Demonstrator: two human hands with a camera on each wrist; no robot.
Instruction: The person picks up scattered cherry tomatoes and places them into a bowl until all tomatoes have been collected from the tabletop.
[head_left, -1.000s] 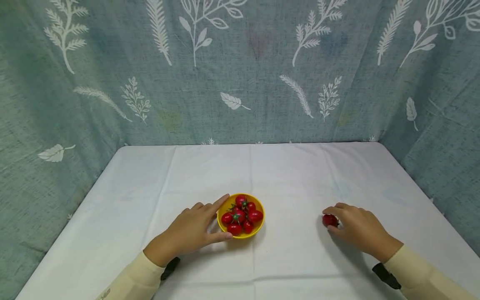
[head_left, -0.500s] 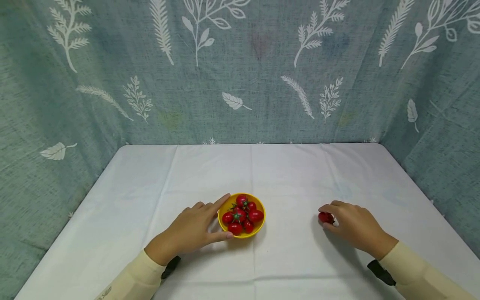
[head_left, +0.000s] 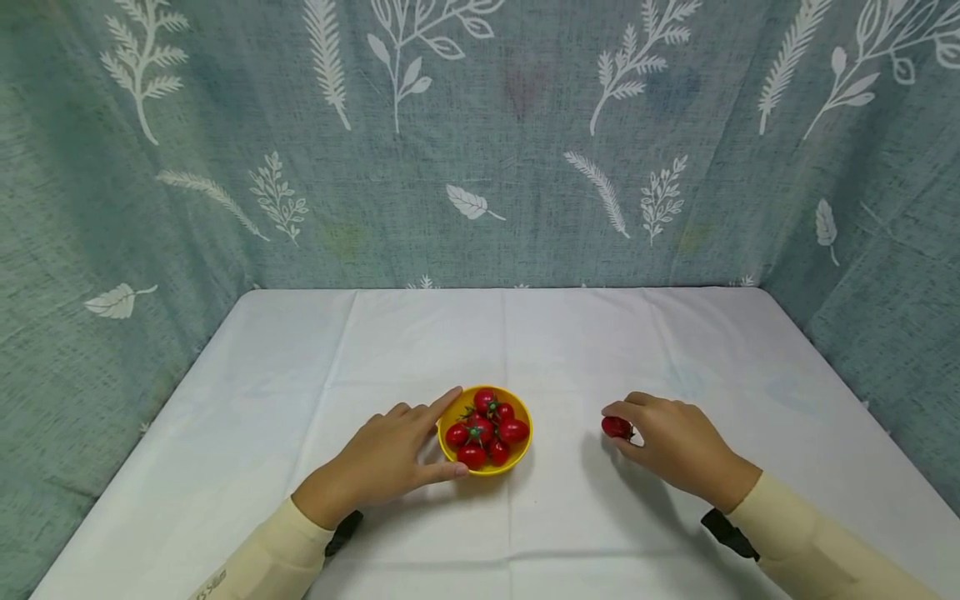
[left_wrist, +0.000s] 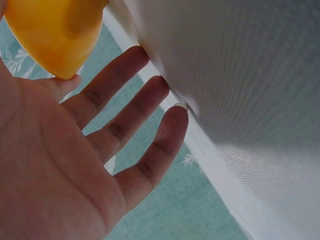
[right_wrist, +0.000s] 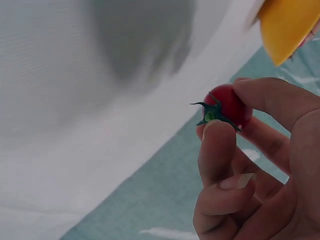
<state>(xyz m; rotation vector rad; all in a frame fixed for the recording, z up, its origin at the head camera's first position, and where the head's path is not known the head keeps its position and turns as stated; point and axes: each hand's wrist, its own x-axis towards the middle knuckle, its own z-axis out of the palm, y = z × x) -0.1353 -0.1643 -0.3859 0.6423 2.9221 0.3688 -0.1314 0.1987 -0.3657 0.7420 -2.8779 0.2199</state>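
A yellow bowl (head_left: pixel 492 472) stands on the white cloth near the middle, with several small red tomatoes (head_left: pixel 513 431) in it. My left hand (head_left: pixel 382 458) spans the bowl's left side, its straight index finger and thumb touching the rim. In the left wrist view the other fingers spread below the bowl (left_wrist: pixel 60 35), tips against the cloth. To the right of the bowl, my right hand (head_left: pixel 678 446) pinches one cherry tomato (right_wrist: pixel 233 107) by thumb and fingertips. Its green calyx (right_wrist: pixel 212 112) shows in the right wrist view. A shadow lies beneath that hand.
The table carries a creased white cloth (head_left: pixel 420 342). Behind it and at both sides hangs a grey-green curtain (head_left: pixel 517 208) with white leaf prints. In the right wrist view the bowl (right_wrist: pixel 285 30) appears at the upper right.
My right hand has moved left with the cherry tomato, closer to the bowl. The left hand and the bowl stay where they were.
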